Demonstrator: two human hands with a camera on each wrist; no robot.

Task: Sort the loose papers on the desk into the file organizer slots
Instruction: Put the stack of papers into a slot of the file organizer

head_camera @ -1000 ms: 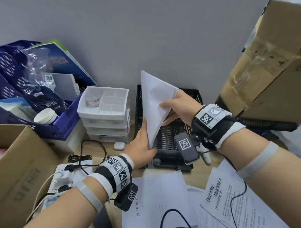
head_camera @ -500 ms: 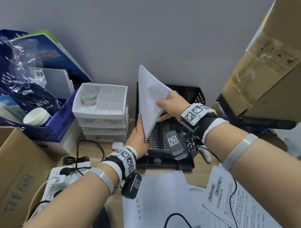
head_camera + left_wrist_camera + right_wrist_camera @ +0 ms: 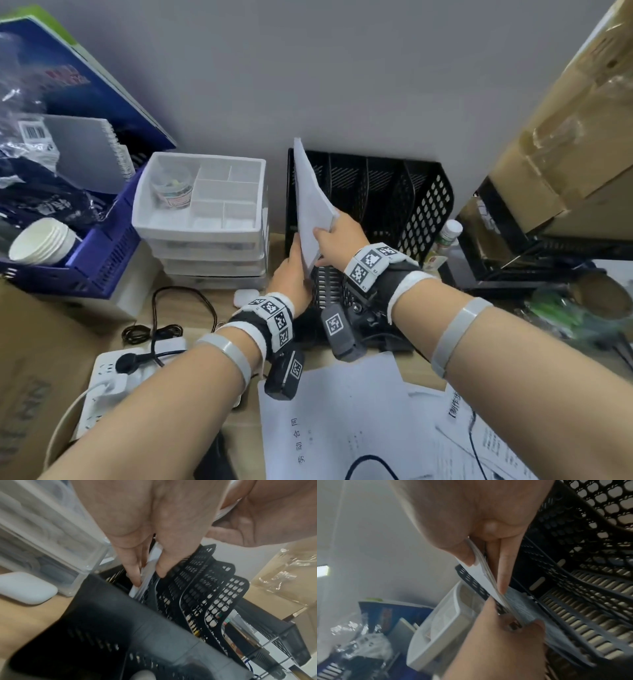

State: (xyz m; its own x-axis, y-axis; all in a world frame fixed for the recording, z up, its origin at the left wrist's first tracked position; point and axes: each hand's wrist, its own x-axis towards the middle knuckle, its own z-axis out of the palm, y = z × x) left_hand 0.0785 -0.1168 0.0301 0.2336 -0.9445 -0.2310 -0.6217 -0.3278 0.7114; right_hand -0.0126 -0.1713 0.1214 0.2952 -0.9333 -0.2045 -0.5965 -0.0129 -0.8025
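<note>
A thin stack of white papers [image 3: 310, 198] stands on edge, tilted, with its lower edge in the leftmost slot of the black mesh file organizer [image 3: 411, 198]. My left hand [image 3: 291, 274] pinches the stack's lower front corner. In the left wrist view the left hand [image 3: 147, 577] has its fingers on either side of the papers [image 3: 137, 592], at the organizer [image 3: 197, 588] front. My right hand [image 3: 339, 236] pinches the stack's right edge; thumb and forefinger of the right hand [image 3: 485, 574] clamp the papers [image 3: 518, 601]. Loose printed sheets [image 3: 329, 421] lie on the desk below my wrists.
A white drawer unit [image 3: 205, 212] stands just left of the organizer, with a blue basket [image 3: 102, 260] beyond it. A power strip [image 3: 113, 380] and a cardboard box [image 3: 41, 359] are at the near left. A large cardboard box [image 3: 565, 137] and a white bottle [image 3: 448, 236] are on the right.
Both hands have carried the paper stack forward and down, from above the organizer's front into its leftmost slot. The grip of each hand is unchanged.
</note>
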